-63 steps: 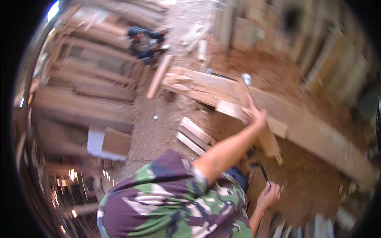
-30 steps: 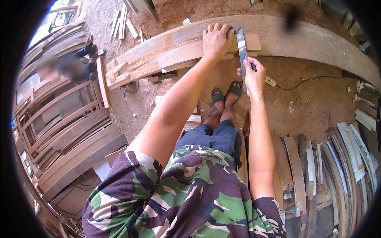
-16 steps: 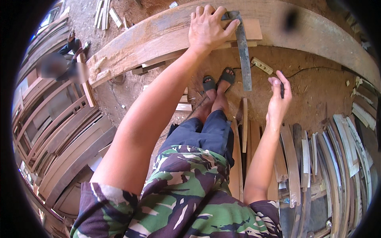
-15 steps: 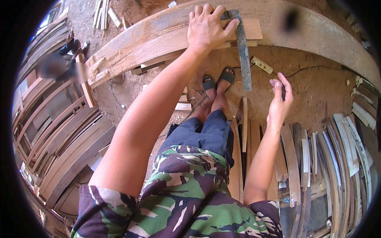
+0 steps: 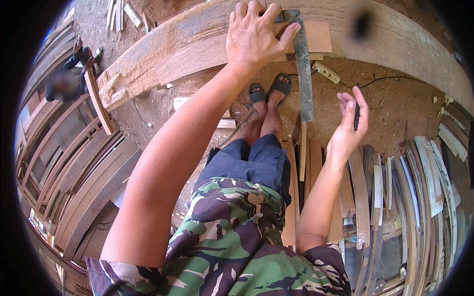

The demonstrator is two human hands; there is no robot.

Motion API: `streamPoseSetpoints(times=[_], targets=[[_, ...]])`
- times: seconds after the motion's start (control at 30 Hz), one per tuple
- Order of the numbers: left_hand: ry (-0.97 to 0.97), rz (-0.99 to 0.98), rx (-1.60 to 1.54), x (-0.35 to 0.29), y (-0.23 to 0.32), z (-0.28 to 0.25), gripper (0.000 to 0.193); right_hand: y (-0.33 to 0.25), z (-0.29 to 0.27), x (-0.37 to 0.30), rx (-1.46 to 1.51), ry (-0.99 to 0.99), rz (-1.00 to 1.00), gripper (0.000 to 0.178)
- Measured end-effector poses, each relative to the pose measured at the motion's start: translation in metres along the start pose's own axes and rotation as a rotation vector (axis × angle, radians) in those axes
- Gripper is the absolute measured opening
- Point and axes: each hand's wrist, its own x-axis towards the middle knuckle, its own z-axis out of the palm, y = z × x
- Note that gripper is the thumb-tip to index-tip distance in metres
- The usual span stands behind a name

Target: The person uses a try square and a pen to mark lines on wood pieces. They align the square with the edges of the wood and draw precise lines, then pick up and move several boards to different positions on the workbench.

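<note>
My left hand [image 5: 253, 39] is closed on a dark metal carpenter's square [image 5: 302, 74] at the top of the view, its thumb against the corner. Under it lies a short flat wooden board [image 5: 318, 37], resting on a long thick plank [image 5: 395, 37]. The blade of the square crosses the board and juts out over its near edge toward me. My right hand [image 5: 347, 130] is raised to the right of the blade, apart from the wood. Between its fingers it holds a slim black pen [image 5: 356, 116], pointing roughly up and down in the picture.
A power strip [image 5: 326, 72] with a black cable lies on the dirt floor beyond my right hand. Wooden strips [image 5: 360, 197] are stacked at lower right, and wooden frames [image 5: 74, 172] at left. Another person [image 5: 64, 81] sits at far left near an upright wooden piece.
The pen has turned in my right hand and shows more of its length. My left hand stays on the square. The view has shifted slightly.
</note>
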Motion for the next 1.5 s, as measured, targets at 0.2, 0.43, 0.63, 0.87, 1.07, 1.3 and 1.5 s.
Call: streamPoseSetpoints(times=[0.2,0.43,0.63,0.87,1.07,1.3,1.5], targets=[[0.003,0.014,0.0,-0.001,0.0,-0.003,0.043,-0.019,0.017,0.01,0.002,-0.006,-0.111,0.038],[0.015,0.025,-0.019,-0.002,0.001,-0.003,0.042,-0.023,0.02,0.013,-0.013,-0.021,-0.159,0.042],[0.014,0.026,-0.013,-0.002,0.001,-0.002,0.043,-0.025,0.022,0.018,-0.092,-0.027,-0.244,0.043],[0.006,0.018,0.007,-0.002,0.001,-0.003,0.046,-0.035,0.048,0.043,-0.197,-0.125,-0.493,0.022],[-0.012,-0.003,0.018,-0.002,0.002,-0.003,0.048,-0.042,0.059,0.055,-0.36,-0.223,-0.6,0.013],[-0.002,0.003,0.023,-0.002,0.002,-0.001,0.051,-0.035,0.059,0.051,-0.353,-0.267,-0.542,0.012],[-0.015,0.005,0.033,-0.002,0.001,-0.001,0.052,-0.042,0.048,0.051,-0.499,-0.35,-0.662,0.008]])
